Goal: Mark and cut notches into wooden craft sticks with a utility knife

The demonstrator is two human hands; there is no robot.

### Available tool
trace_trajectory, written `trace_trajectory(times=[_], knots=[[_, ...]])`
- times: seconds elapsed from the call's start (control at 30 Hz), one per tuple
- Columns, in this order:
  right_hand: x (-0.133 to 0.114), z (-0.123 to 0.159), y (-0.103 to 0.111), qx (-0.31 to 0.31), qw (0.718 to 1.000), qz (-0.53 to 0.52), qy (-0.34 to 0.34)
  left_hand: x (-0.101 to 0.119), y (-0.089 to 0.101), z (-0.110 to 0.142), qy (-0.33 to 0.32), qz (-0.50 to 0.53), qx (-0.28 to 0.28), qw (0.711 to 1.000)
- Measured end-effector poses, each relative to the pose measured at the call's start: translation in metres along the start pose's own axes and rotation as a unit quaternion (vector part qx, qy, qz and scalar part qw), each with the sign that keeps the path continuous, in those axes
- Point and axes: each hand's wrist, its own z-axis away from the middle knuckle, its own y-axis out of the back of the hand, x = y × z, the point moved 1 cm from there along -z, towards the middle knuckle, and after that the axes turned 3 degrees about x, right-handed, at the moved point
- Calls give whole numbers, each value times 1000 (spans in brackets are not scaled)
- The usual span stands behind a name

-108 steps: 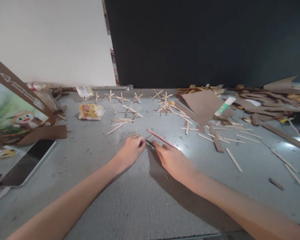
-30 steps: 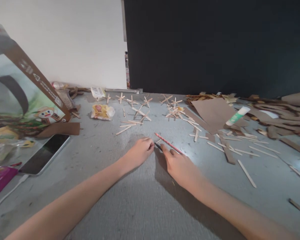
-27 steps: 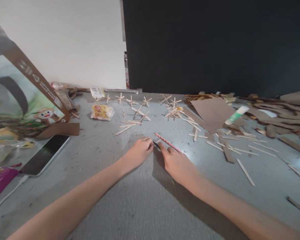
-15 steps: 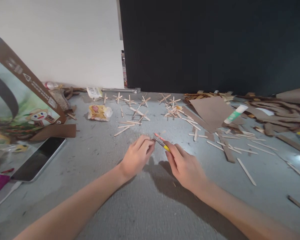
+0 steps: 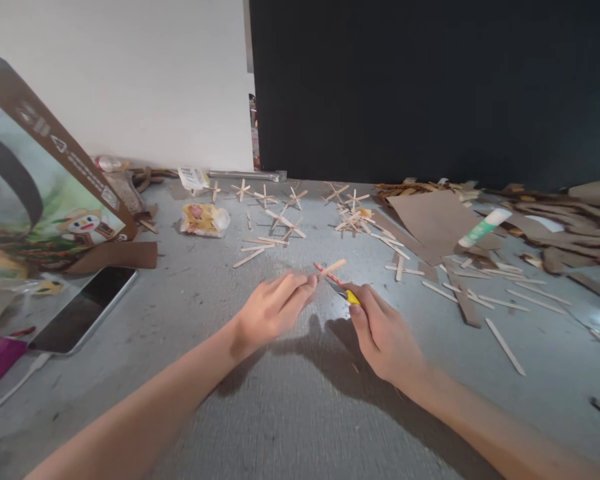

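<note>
My left hand is raised above the grey table, its fingertips pinched on a short wooden stick that points up and to the right. My right hand is closed around a yellow-handled cutter, whose tip points toward the stick. A thin red pencil end shows between the two hands; I cannot tell which hand carries it.
Glued stick crosses and loose sticks are scattered behind and to the right. Brown cardboard sheets and a glue stick lie at the right. A phone, printed box and a snack packet sit at the left.
Both hands have lifted off the table. The left hand now holds the short stick up, and the yellow cutter handle in the right hand has come into sight.
</note>
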Motion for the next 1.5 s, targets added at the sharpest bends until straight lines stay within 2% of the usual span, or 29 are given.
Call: trace_trajectory(times=[0.13, 0.2, 0.3, 0.4, 0.5, 0.6, 0.7, 0.83, 0.93, 1.0, 1.07, 1.17, 1.23, 1.3, 1.4, 1.5], knots=[[3, 3, -3, 40, 986, -148, -66, 1, 4, -4, -56, 8, -6, 998], [4, 2, -7, 57, 954, -266, -126, 4, 5, -5, -85, 25, -15, 996], [4, -1, -11, 80, 892, -401, -194, 7, 3, -6, -104, 44, -33, 993], [3, -4, -11, 94, 851, -476, -202, 11, 2, -7, -122, 27, -38, 991], [2, -5, -8, 88, 826, -528, -177, 14, 2, -10, -147, 0, -31, 989], [1, -4, -5, 85, 836, -511, -182, 16, 2, -11, -151, 7, -24, 988], [0, -6, -4, 92, 852, -467, -218, 17, -2, -8, -110, 26, -40, 993], [4, -9, -6, 98, 857, -440, -250, 18, -10, -2, 35, 77, -61, 995], [9, -11, -6, 94, 864, -418, -264, 17, -14, 1, 168, 150, -83, 971], [12, -12, -5, 85, 884, -373, -268, 15, -15, 1, 221, 186, -125, 949], [15, -15, -2, 69, 920, -294, -252, 11, -15, -1, 253, 209, -190, 926], [19, -28, 0, -7, 971, -152, -187, 3, -15, -6, 283, 222, -308, 881], [23, -41, -4, -90, 980, -81, -158, -4, -14, -11, 274, 213, -388, 853], [28, -57, -10, -159, 976, -31, -148, -10, -13, -16, 245, 193, -454, 835], [33, -80, -20, -220, 968, 3, -124, -20, -12, -17, 226, 174, -486, 826], [33, -97, -22, -240, 965, 19, -105, -33, -11, -11, 251, 194, -455, 832]])
